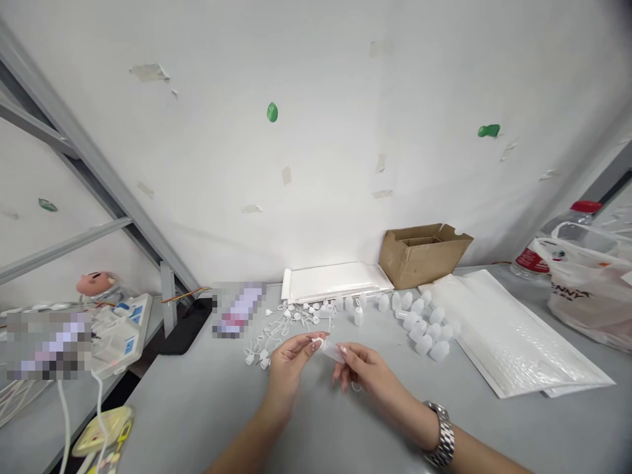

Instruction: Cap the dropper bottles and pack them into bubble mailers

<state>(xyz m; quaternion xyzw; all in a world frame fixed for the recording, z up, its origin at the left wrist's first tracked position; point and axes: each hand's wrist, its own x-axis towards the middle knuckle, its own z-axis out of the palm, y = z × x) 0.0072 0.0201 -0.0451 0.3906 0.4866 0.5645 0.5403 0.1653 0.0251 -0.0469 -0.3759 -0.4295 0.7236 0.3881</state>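
My right hand (363, 370) holds a small translucent plastic bottle (332, 351) over the grey table (197, 408), with a metal watch on its wrist. My left hand (291, 359) pinches a small white cap (316, 342) against the bottle's end. Just beyond my hands lies a scatter of small white caps with loops (286, 322). To the right of them stand several translucent bottles (424, 322) in a loose group, one bottle (358, 316) apart.
A stack of white bubble mailers (336, 282) lies against the wall, more mailers (513, 342) at the right. An open cardboard box (422, 253) stands behind. A plastic bag (587, 283) and water bottle (567, 227) sit far right. Power strips (123, 326) and cables crowd the left.
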